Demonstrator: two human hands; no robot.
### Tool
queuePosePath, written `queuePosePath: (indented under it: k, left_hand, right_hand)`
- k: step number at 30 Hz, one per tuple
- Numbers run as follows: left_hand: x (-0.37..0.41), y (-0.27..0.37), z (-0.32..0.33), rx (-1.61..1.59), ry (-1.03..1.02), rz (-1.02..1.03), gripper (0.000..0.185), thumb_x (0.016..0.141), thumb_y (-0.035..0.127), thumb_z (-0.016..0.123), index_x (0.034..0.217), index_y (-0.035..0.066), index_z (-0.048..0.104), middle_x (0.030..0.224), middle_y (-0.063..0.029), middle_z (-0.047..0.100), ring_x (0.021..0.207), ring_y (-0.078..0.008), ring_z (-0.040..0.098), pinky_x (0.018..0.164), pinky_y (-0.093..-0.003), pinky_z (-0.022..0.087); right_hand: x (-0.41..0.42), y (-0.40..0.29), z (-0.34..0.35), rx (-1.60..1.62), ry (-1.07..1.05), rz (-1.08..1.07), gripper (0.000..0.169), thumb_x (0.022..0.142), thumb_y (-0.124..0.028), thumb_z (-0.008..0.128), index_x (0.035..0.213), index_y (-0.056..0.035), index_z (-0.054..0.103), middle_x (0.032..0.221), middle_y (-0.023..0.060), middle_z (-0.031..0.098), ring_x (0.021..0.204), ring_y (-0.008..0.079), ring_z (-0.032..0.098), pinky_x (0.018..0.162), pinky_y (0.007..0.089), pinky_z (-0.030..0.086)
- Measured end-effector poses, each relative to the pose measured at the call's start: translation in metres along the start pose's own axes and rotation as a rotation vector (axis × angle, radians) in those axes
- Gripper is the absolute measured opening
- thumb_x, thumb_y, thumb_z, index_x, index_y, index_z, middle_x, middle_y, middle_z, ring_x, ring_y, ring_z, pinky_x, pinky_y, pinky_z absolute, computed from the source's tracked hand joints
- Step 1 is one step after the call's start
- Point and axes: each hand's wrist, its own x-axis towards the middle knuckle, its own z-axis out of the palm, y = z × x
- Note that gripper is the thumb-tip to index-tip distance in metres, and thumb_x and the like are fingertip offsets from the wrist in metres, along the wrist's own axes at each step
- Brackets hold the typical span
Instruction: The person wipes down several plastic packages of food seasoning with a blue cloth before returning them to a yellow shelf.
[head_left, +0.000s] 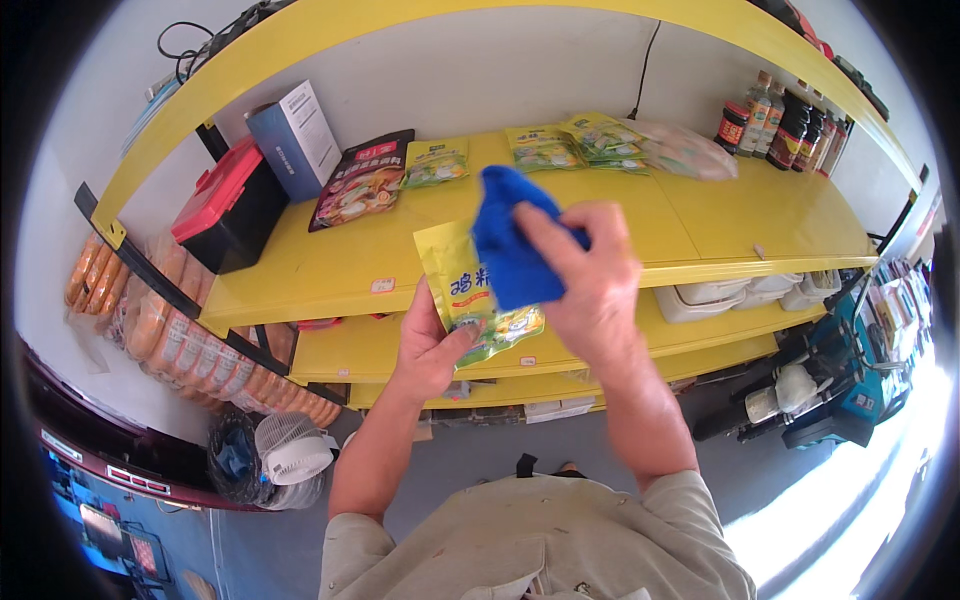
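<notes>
My left hand grips the lower left part of a yellow-green seasoning packet, thumb across its front. A folded blue cloth is pinched in my right hand and covers the packet's upper right side. Whether the cloth presses on the packet or hovers just over it, I cannot tell. Both are held up before the front edge of a yellow metal shelf. Farther back on that shelf lie a similar packet, another packet and a small overlapping pile of packets.
A red-lidded black box, a blue-white carton and a dark food pouch occupy the shelf's left. A plastic bag, a red-capped jar and several bottles stand right. Below are white bins; a fan is lower left.
</notes>
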Motion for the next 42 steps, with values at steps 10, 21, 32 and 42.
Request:
queuePosePath:
  k: [10, 21, 32, 42]
  left_hand:
    - [0.008, -0.005, 0.009, 0.211, -0.004, -0.009, 0.047, 0.103, 0.027, 0.056, 0.144, 0.008, 0.041, 0.139, -0.0071, 0.052, 0.131, -0.0211, 0.05, 0.11, -0.0388, 0.041]
    - [0.006, 0.005, 0.004, -0.125, 0.119, -0.059, 0.075, 0.082, -0.014, 0.054, 0.151, 0.006, 0.032, 0.131, -0.0123, 0.059, 0.115, -0.0204, 0.062, 0.095, -0.0323, 0.053]
    - [0.011, 0.015, -0.017, -0.185, 0.099, -0.071, 0.065, 0.081, -0.009, 0.058, 0.143, -0.001, 0.04, 0.129, -0.0169, 0.061, 0.113, -0.0255, 0.065, 0.097, -0.0382, 0.054]
    - [0.011, 0.015, -0.022, -0.234, 0.104, -0.059, 0.057, 0.079, -0.009, 0.057, 0.135, -0.004, 0.049, 0.123, -0.0187, 0.065, 0.107, -0.0266, 0.068, 0.094, -0.0369, 0.055]
  right_hand:
    - [-0.013, -0.041, 0.007, 0.181, -0.111, -0.166, 0.046, 0.068, -0.011, 0.07, 0.114, -0.0145, 0.073, 0.093, 0.0072, 0.052, 0.082, 0.0251, 0.06, 0.064, 0.0351, 0.054]
    - [0.0, 0.024, -0.002, 0.182, 0.031, 0.078, 0.062, 0.055, -0.003, 0.079, 0.116, -0.0135, 0.073, 0.094, 0.009, 0.054, 0.081, 0.0266, 0.062, 0.06, 0.0371, 0.054]
    - [-0.054, 0.013, -0.018, 0.259, -0.216, 0.04, 0.056, 0.059, -0.009, 0.082, 0.114, -0.0158, 0.074, 0.095, 0.0081, 0.053, 0.081, 0.0266, 0.063, 0.064, 0.0368, 0.055]
    - [-0.001, 0.029, -0.014, 0.285, -0.105, 0.005, 0.052, 0.061, 0.0, 0.08, 0.11, -0.0142, 0.074, 0.093, 0.01, 0.056, 0.076, 0.0276, 0.063, 0.063, 0.0375, 0.055]
